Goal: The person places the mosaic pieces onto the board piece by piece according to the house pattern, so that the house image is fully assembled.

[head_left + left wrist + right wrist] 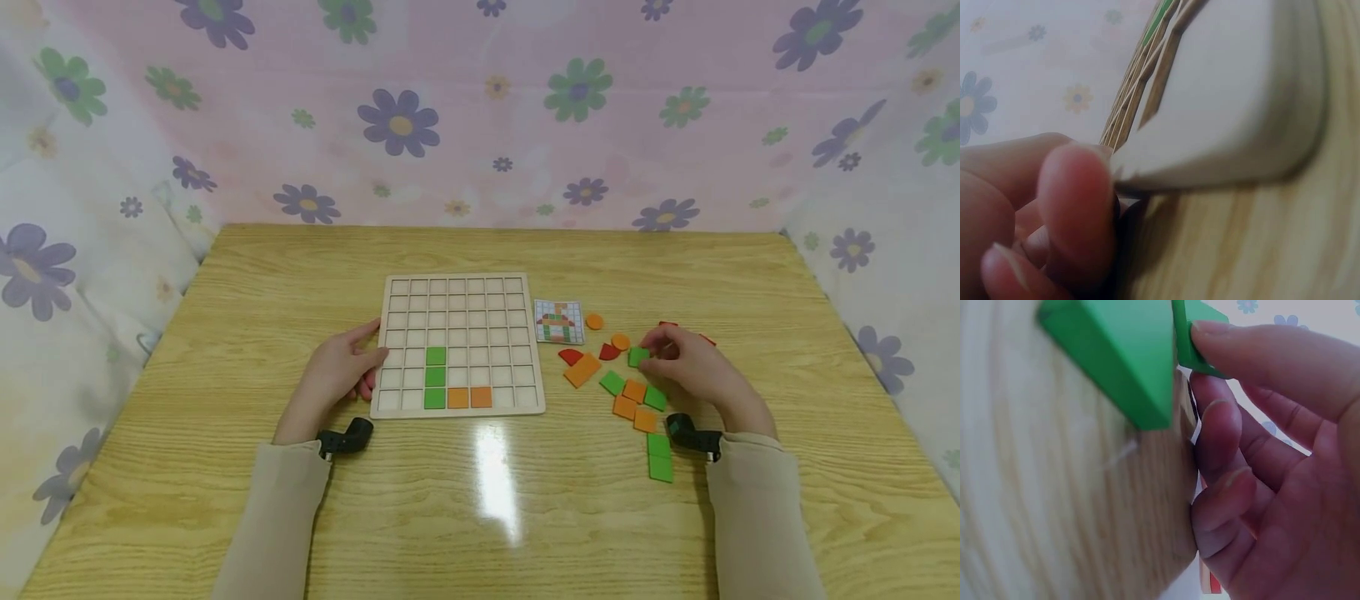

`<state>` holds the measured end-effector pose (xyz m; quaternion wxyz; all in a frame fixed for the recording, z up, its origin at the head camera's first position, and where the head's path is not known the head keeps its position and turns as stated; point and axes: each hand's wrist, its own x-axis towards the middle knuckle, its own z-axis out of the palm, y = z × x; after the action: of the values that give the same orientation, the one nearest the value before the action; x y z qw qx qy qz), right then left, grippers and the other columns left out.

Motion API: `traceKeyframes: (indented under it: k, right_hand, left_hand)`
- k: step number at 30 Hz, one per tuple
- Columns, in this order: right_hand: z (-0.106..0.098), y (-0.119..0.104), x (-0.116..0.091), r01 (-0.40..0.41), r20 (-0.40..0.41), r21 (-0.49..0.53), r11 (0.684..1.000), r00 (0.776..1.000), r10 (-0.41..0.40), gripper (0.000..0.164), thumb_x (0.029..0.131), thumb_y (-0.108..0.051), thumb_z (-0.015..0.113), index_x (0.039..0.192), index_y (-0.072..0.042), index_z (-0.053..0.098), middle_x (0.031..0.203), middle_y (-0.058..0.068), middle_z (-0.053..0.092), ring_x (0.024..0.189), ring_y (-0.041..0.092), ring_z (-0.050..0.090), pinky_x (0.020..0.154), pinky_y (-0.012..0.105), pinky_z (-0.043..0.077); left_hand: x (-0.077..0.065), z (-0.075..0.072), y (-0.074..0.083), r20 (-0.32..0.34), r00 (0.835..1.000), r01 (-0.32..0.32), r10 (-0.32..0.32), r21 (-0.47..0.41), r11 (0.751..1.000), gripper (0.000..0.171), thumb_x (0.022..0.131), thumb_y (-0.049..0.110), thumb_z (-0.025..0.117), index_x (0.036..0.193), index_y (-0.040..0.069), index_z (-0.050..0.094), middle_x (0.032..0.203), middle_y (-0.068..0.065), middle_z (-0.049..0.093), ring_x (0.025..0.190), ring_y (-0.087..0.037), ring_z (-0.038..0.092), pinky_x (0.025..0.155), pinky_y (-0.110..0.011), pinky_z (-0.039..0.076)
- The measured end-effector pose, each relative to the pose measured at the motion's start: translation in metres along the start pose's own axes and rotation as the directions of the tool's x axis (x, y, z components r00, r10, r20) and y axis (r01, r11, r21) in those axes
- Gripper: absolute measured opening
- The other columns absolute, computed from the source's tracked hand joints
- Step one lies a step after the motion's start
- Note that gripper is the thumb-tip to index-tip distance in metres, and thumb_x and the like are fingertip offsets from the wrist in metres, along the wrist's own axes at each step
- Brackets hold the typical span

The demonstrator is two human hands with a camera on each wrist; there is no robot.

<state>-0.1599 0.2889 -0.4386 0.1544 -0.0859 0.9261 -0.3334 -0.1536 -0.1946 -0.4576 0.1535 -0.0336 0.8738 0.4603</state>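
With loose fingers the left hand (333,367) touched the left edge of the board (457,337); the right hand (696,367) — well apart, right of the board — pinched a green tile (637,357). Just beside the board's right edge lay the card (558,322).

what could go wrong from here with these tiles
The green tile might slip from the right hand, which only pinches it. That hand could also bump the nearby orange disc. The left hand, touching the wooden grid board at its left edge, might nudge it and perhaps jolt the placed green tiles.
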Motion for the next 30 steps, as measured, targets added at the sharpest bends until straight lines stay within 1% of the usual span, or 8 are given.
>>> traceKeyframes:
  k: [2,5,10,15,23,27,30]
  right_hand:
    - [0.000,0.000,0.000,0.004,-0.008,0.003,1.000,1.000,-0.004,0.031,0.085,-0.031,0.060,0.106,-0.009,0.052,0.097,0.009,0.055,0.087,0.023,0.050,0.076,0.036,0.040]
    - [0.001,0.000,0.000,0.010,-0.009,0.012,1.000,1.000,-0.009,0.034,0.086,-0.035,0.058,0.109,-0.011,0.053,0.098,0.008,0.056,0.088,0.022,0.050,0.078,0.037,0.041]
    - [0.000,-0.005,-0.002,0.005,0.005,0.027,1.000,1.000,-0.005,0.040,0.086,-0.041,0.055,0.117,-0.014,0.055,0.107,0.008,0.056,0.095,0.022,0.050,0.083,0.040,0.039]
    - [0.001,-0.012,-0.002,0.002,0.005,0.046,0.999,1.000,-0.002,0.041,0.086,-0.043,0.054,0.115,-0.013,0.056,0.113,0.009,0.053,0.097,0.023,0.046,0.083,0.040,0.037]
    - [0.009,-0.016,0.004,0.012,0.028,0.118,0.993,0.999,-0.015,0.038,0.087,-0.041,0.053,0.108,-0.009,0.054,0.098,0.010,0.056,0.084,0.024,0.051,0.074,0.031,0.044]
    - [0.011,-0.019,0.005,0.012,0.031,0.184,0.983,0.999,-0.018,0.037,0.087,-0.041,0.054,0.106,-0.009,0.053,0.098,0.010,0.055,0.084,0.025,0.051,0.071,0.030,0.046]
    - [0.014,-0.022,0.007,-0.003,0.052,0.251,0.968,0.999,-0.010,0.038,0.087,-0.041,0.054,0.107,-0.009,0.053,0.098,0.012,0.055,0.083,0.025,0.053,0.071,0.030,0.048]
  left_hand:
    - [0.000,0.000,0.000,0.000,1.000,0.000,0.000,0.002,1.000,0.057,0.086,0.038,0.056,0.138,0.030,0.033,0.056,-0.010,0.058,0.045,-0.022,0.057,0.042,-0.032,0.045]
    - [0.000,0.000,0.000,0.006,1.000,-0.005,0.005,0.008,1.000,0.057,0.087,0.038,0.055,0.139,0.029,0.032,0.056,-0.009,0.058,0.045,-0.022,0.057,0.042,-0.032,0.045]
    - [-0.001,-0.001,0.001,0.010,1.000,-0.002,0.002,0.012,1.000,0.058,0.087,0.039,0.055,0.139,0.029,0.031,0.056,-0.009,0.058,0.045,-0.021,0.057,0.042,-0.032,0.045]
    - [-0.001,-0.002,0.002,0.010,1.000,0.002,-0.002,0.025,1.000,0.058,0.087,0.038,0.055,0.139,0.028,0.031,0.056,-0.009,0.058,0.045,-0.021,0.057,0.042,-0.031,0.044]
    - [-0.001,-0.002,0.003,0.013,1.000,0.011,-0.011,0.022,1.000,0.058,0.087,0.039,0.055,0.139,0.029,0.031,0.055,-0.008,0.058,0.045,-0.021,0.057,0.042,-0.031,0.044]
    - [-0.001,-0.002,0.003,0.014,1.000,0.007,-0.008,0.024,1.000,0.058,0.087,0.039,0.055,0.139,0.030,0.031,0.055,-0.008,0.058,0.045,-0.021,0.057,0.042,-0.031,0.044]
    - [-0.001,-0.002,0.003,0.016,1.000,0.005,-0.006,0.019,1.000,0.058,0.087,0.039,0.055,0.139,0.029,0.031,0.056,-0.009,0.058,0.046,-0.021,0.057,0.042,-0.031,0.044]
